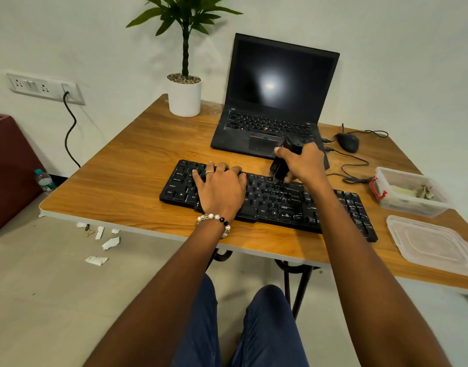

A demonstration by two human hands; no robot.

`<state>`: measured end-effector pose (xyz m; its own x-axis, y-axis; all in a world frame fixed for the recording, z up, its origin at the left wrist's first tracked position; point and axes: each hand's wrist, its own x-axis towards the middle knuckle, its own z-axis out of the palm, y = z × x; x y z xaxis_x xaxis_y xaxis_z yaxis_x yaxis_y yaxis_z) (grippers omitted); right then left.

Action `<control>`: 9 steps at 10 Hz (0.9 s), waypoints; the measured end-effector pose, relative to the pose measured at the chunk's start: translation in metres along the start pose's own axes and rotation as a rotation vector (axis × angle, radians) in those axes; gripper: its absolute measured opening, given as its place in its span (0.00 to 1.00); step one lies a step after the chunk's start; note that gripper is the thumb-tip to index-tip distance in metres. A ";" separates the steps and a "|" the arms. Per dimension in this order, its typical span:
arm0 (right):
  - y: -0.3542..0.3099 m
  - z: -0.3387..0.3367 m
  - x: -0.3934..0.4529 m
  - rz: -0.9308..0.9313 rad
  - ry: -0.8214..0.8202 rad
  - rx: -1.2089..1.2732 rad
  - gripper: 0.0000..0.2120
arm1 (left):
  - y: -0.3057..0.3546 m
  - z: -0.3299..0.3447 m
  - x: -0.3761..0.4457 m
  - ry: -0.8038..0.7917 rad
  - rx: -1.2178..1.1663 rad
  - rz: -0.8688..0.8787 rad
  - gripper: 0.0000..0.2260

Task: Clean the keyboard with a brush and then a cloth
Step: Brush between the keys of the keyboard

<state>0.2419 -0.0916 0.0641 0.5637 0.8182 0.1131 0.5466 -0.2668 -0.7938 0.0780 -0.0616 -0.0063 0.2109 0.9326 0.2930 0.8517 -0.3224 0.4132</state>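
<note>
The brush (283,161) was gripped in the right hand (303,162), the fingers curled round its dark stubby handle and the bristles pointed down onto the upper key rows of the keyboard (270,201). The tool was held nearly upright, tilted slightly away, probably so that the bristle tips could be worked into the gaps between the keys. Just to the left of that grip, the left hand (219,188) was laid flat with fingers spread over the keys, holding nothing; it was judged to be placed there to steady the keyboard against the sweeping. The keyboard itself was set on the wooden table (127,165), directly beneath both hands. Beyond the grip, an open laptop (275,96) was stood with its screen dark, and a potted plant (184,96) further off to the left. To the right of the grip, a mouse (347,142) and its cable were seen, then a clear container (410,192) and its lid (431,245). No cloth could be made out with certainty, so the brushing step was judged to be under way.
</note>
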 end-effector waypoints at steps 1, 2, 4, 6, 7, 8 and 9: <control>-0.003 -0.007 0.003 0.041 -0.102 -0.009 0.16 | 0.000 0.001 0.000 0.004 0.004 -0.002 0.17; -0.006 -0.015 0.011 0.064 -0.132 -0.007 0.17 | 0.000 0.001 0.000 0.002 0.005 -0.001 0.17; 0.013 -0.004 0.007 -0.005 0.089 -0.056 0.19 | -0.001 0.001 0.000 0.000 0.010 0.004 0.17; -0.001 -0.029 0.009 0.085 -0.105 -0.008 0.13 | -0.001 0.001 0.000 0.003 0.018 0.006 0.17; 0.003 -0.024 0.006 0.030 0.035 0.020 0.15 | -0.001 0.002 0.000 0.002 0.018 0.005 0.17; 0.013 -0.012 0.002 -0.001 0.081 -0.006 0.17 | -0.001 0.001 0.000 0.001 0.017 0.003 0.17; 0.014 -0.013 0.001 0.015 0.030 -0.069 0.17 | 0.000 0.002 0.001 0.000 0.018 0.001 0.17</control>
<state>0.2581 -0.1012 0.0608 0.5900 0.7984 0.1203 0.5789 -0.3145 -0.7523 0.0785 -0.0606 -0.0078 0.2119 0.9322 0.2935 0.8598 -0.3205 0.3974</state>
